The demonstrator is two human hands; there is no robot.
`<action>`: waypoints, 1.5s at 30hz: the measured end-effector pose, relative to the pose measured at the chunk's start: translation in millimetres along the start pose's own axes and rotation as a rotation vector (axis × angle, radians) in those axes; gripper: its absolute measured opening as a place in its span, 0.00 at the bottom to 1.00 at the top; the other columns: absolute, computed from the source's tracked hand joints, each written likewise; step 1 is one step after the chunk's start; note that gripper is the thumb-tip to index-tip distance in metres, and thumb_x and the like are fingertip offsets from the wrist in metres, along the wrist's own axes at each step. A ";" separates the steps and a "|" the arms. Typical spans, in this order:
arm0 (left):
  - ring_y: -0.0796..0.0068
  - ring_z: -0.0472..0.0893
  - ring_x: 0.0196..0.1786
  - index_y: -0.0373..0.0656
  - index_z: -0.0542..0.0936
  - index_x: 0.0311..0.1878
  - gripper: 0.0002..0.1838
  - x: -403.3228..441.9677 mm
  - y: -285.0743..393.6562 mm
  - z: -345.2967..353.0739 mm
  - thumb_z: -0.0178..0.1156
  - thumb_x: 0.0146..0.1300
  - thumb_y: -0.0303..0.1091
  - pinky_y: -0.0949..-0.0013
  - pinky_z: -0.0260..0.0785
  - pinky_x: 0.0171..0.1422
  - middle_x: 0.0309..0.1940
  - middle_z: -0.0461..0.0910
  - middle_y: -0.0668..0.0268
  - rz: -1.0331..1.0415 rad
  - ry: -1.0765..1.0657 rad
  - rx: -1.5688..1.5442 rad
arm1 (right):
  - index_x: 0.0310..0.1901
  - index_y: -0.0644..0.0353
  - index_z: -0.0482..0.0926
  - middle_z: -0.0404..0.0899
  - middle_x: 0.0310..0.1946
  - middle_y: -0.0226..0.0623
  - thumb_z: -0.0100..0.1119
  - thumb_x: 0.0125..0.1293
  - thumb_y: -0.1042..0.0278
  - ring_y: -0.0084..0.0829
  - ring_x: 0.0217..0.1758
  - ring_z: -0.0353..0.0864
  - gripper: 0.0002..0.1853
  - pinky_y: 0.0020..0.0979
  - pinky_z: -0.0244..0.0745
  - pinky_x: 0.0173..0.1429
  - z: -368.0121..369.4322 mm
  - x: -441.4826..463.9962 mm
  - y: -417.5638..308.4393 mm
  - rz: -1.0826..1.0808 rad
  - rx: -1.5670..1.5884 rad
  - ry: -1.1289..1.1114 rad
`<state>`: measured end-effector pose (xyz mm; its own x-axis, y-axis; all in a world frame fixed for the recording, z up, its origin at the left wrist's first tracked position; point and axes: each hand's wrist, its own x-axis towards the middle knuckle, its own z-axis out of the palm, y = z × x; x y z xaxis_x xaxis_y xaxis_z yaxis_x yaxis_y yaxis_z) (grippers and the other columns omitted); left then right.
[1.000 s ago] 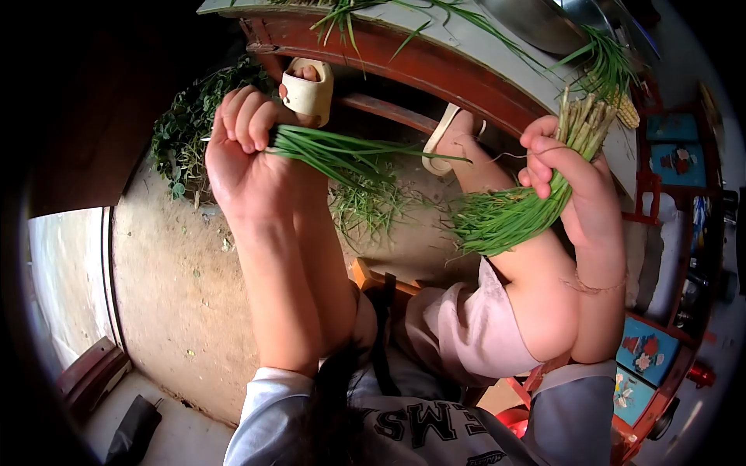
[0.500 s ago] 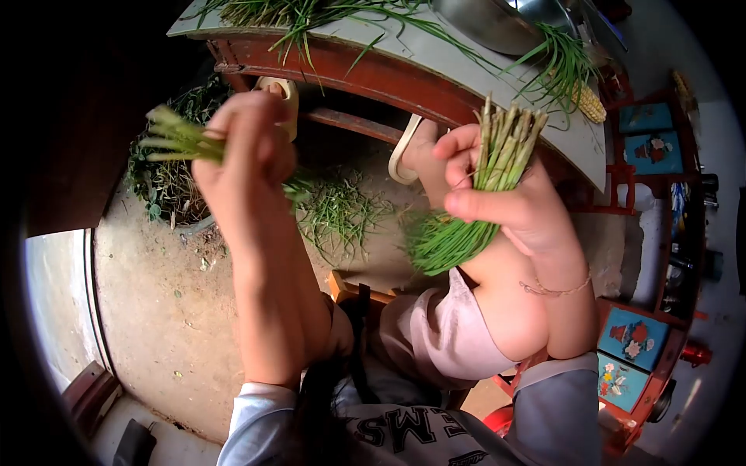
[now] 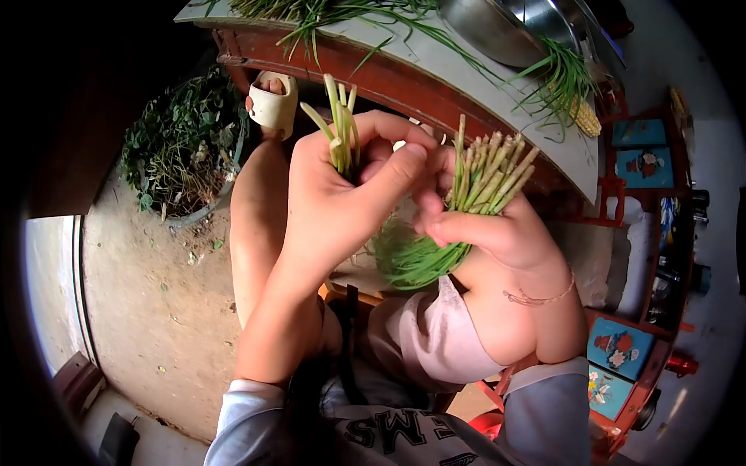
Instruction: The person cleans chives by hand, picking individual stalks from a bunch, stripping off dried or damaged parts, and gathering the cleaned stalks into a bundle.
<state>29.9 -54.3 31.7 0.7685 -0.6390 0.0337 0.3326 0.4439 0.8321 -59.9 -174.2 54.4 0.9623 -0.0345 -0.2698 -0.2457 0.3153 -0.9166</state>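
My right hand (image 3: pixel 509 237) is closed around a thick bunch of chives (image 3: pixel 493 175). Their pale cut-looking stem ends point up, and the green leaves hang below the fingers toward my lap. Beside it, my left hand (image 3: pixel 330 202) has a smaller bunch of chive stems (image 3: pixel 339 132) tucked in its curled palm, ends upward. The left thumb and index finger meet close to the right fingertips, by the edge of the big bunch. Whatever lies between those fingertips is too small to make out.
More chives (image 3: pixel 311 15) lie along the table (image 3: pixel 435 58), with a metal bowl (image 3: pixel 497 31) and a corn cob (image 3: pixel 584 116) to the right. A tub of wilted greens (image 3: pixel 186 147) stands on the floor at left. Blue-panelled red furniture (image 3: pixel 622 342) is at right.
My left hand has swung right and turned so its stems point up, coming against the right hand. The right hand with its bunch has shifted slightly left.
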 end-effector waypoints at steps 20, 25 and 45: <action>0.82 0.73 0.16 0.32 0.72 0.25 0.02 1.1 2.0 -8.5 0.54 0.51 0.20 0.80 0.66 0.18 0.12 0.59 0.77 0.017 -0.073 -0.014 | 0.36 0.69 0.71 0.74 0.25 0.35 0.53 0.53 0.79 0.23 0.27 0.72 0.08 0.22 0.69 0.33 4.8 3.4 -0.2 -0.061 -0.070 -0.003; 0.92 0.62 0.17 0.35 0.71 0.25 0.02 2.4 -0.4 -13.5 0.54 0.51 0.21 0.86 0.54 0.22 0.14 0.59 0.80 0.102 0.052 0.019 | 0.42 0.67 0.68 0.74 0.27 0.43 0.50 0.54 0.69 0.28 0.28 0.71 0.15 0.27 0.67 0.36 7.3 4.2 -2.4 -0.101 -0.129 0.099; 0.89 0.51 0.13 0.38 0.71 0.30 0.05 9.2 18.8 -51.0 0.50 0.56 0.29 0.83 0.44 0.17 0.12 0.56 0.77 0.526 0.451 -0.425 | 0.34 0.58 0.67 0.57 0.16 0.23 0.41 0.60 0.69 0.19 0.21 0.59 0.05 0.26 0.61 0.39 -35.3 -7.4 -25.8 -0.308 0.276 0.486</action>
<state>71.1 -19.8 19.4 0.9982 -0.0059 0.0599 -0.0240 0.8744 0.4847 -64.8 -215.6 69.7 0.8056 -0.5679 -0.1687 0.1349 0.4532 -0.8812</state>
